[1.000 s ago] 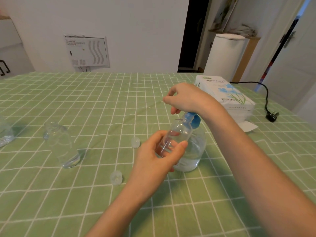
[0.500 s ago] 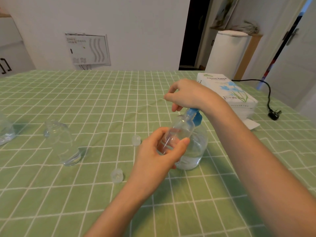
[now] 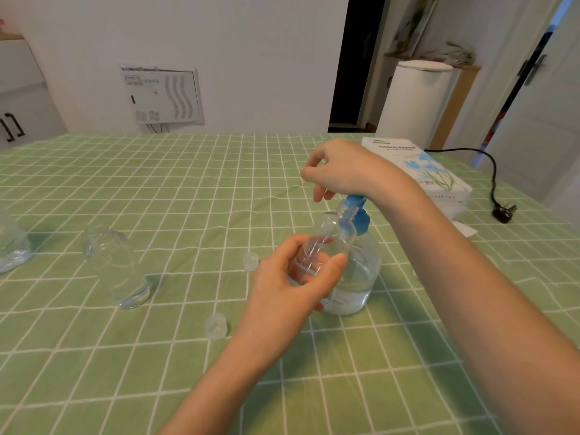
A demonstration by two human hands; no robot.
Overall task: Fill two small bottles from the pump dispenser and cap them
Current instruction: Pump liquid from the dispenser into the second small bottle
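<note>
Pack reads "TISSUE PAPER"; left grip holds small bottle at pump dispenser; right grip curled, palm atop it

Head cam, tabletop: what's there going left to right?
Clear container at left edge, uncapped clear bottle, nearer cap, farther cap, pump dispenser, tissue pack, plug. Left hand, right hand and held bottle overlap the dispenser: omitted.
</note>
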